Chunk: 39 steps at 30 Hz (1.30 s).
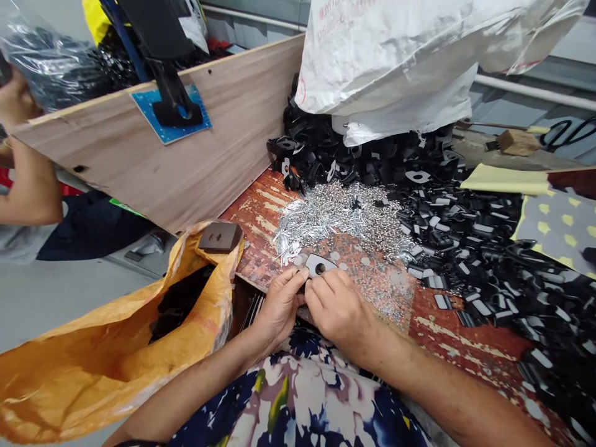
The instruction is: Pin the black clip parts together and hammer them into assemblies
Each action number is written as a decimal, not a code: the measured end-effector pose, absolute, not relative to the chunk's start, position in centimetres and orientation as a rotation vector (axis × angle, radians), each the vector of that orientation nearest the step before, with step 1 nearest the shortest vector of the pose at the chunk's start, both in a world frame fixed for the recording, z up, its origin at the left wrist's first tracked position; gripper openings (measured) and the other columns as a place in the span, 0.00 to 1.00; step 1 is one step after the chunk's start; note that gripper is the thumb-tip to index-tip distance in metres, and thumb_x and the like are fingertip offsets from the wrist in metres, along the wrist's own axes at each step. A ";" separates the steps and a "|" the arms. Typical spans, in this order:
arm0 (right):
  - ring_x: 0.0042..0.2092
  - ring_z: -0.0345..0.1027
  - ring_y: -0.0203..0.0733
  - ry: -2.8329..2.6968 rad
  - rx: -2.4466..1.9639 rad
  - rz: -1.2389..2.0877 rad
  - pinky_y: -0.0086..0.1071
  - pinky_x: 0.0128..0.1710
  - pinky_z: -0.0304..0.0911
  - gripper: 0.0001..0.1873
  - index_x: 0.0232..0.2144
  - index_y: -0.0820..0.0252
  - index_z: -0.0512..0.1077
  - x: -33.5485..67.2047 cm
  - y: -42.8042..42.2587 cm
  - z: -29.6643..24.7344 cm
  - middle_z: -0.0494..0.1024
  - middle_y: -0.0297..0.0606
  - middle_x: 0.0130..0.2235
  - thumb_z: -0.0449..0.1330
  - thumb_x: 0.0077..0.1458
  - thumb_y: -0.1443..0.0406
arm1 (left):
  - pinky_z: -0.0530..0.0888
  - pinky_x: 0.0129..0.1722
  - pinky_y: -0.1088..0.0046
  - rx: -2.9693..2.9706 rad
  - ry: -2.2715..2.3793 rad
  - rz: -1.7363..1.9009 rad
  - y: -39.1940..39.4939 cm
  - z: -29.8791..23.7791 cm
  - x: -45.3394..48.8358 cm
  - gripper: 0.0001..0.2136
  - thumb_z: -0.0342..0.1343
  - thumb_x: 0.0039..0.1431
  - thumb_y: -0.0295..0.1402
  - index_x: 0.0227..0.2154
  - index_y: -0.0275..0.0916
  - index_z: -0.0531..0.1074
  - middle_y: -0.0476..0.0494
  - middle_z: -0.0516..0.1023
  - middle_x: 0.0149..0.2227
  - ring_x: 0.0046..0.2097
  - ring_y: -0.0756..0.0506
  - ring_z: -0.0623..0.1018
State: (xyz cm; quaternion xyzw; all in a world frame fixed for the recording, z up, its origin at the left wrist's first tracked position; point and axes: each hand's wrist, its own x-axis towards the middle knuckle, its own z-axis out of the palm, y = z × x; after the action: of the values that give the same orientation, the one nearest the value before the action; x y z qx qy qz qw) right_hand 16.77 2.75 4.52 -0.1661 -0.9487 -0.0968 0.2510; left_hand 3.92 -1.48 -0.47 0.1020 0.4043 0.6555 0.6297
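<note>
Between my hands, at the near edge of the worn red table, is a small flat grey plate (320,265) with pointed ends and a dark round hole. My left hand (282,304) pinches its left end between thumb and fingers. Bent fingers of my right hand (339,307) close on its near right side; what lies under them is hidden. Just beyond, a heap of small shiny metal pins (326,214) spreads over the table. Black plastic parts (321,161) are piled behind the pins, some with similar grey plates.
More black parts with grey faces (484,248) cover the table's right side. An orange woven sack (116,347) gapes at the left, a brown block (220,237) on its rim. A wooden board (223,124) walls off the left; beyond it shows another person's arm (32,180). A white sack (395,56) overhangs the back.
</note>
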 end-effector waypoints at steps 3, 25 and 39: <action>0.34 0.59 0.43 -2.579 -0.488 -0.099 0.38 0.36 0.58 0.14 0.29 0.62 0.73 16.8 3.1 4.3 0.71 0.39 0.29 0.53 0.66 0.72 | 0.69 0.24 0.79 0.232 0.917 1.485 -1.5 -0.5 4.1 0.15 0.72 0.50 0.37 0.26 0.37 0.71 0.54 0.69 0.25 0.24 0.53 0.69; 0.25 0.67 0.42 -2.926 -1.481 0.200 0.33 0.24 0.52 0.07 0.42 0.60 0.70 26.3 3.2 -1.0 0.73 0.33 0.26 0.58 0.65 0.63 | 0.64 0.32 0.72 0.987 1.702 1.142 -7.2 -4.3 -2.7 0.15 0.49 0.68 0.47 0.36 0.41 0.72 0.51 0.68 0.27 0.30 0.46 0.67; 0.24 0.64 0.37 -2.748 -0.732 0.192 0.33 0.22 0.59 0.29 0.70 0.59 0.58 21.8 0.7 0.7 0.73 0.34 0.29 0.48 0.69 0.72 | 0.60 0.29 0.71 0.965 1.775 1.262 -6.7 -5.9 -2.2 0.19 0.46 0.69 0.45 0.24 0.42 0.62 0.52 0.62 0.24 0.28 0.47 0.63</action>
State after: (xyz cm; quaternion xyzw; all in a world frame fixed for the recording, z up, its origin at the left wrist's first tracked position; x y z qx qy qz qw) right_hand 21.77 0.74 0.65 -0.2539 -0.9540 0.0667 0.1450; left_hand -2.21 -6.71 -5.94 0.3761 0.6921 0.4920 0.3708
